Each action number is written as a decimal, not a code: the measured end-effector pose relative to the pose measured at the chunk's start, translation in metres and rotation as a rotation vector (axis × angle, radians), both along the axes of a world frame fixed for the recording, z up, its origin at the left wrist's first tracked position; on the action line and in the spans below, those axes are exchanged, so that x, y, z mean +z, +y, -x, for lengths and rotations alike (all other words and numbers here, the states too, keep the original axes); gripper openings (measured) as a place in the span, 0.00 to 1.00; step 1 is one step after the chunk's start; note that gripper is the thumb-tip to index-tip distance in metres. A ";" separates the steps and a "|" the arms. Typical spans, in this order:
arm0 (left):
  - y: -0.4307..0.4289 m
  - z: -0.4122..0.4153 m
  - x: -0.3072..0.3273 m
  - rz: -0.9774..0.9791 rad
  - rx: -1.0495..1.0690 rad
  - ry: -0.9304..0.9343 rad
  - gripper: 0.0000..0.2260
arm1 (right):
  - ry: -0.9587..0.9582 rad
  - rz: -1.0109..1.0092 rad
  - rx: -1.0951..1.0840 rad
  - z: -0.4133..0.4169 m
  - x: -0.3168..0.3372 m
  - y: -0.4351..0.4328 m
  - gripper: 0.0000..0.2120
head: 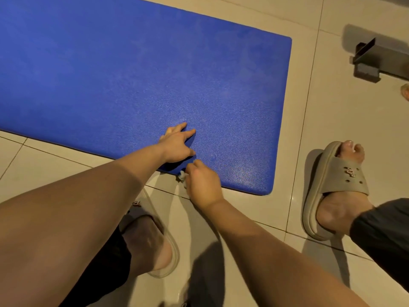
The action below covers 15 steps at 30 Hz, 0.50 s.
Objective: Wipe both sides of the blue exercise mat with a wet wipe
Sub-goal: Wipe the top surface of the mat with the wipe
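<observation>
Left hand (177,145) rests, fingers straight, on the blue mat (110,74) — right hand (202,182) pinches a wet wipe (182,175) at its edge.

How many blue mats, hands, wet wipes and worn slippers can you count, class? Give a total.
Blue mat: 1
Hands: 2, left hand and right hand
Wet wipe: 1
Slippers: 2, left slipper and right slipper
Total: 6

Left arm (77,207) and right arm (276,251) reach from the bottom edge toward mid-frame. The left hand (177,146) lies flat, fingers spread and straight; the right hand (203,183) (just below it) curls its fingers round a wet wipe (182,175).
</observation>
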<state>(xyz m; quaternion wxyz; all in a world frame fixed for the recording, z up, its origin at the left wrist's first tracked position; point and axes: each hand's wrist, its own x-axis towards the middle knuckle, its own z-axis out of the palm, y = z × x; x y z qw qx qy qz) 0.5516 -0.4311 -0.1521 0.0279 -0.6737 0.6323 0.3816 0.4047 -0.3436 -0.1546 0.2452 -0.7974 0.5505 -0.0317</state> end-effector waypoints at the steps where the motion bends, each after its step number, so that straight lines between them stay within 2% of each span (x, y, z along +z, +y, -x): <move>1: 0.000 -0.001 -0.001 0.001 -0.002 0.006 0.36 | 0.026 -0.002 0.013 -0.007 -0.001 -0.003 0.06; 5: 0.001 -0.002 -0.003 0.016 0.008 -0.004 0.34 | 0.103 0.009 0.065 0.020 -0.004 -0.005 0.09; 12: 0.004 0.006 0.000 0.033 0.005 -0.082 0.35 | 0.136 -0.026 -0.198 0.129 0.002 0.010 0.09; 15: 0.005 0.009 0.000 0.035 -0.008 -0.110 0.35 | 0.179 -0.027 -0.182 0.151 0.008 0.008 0.09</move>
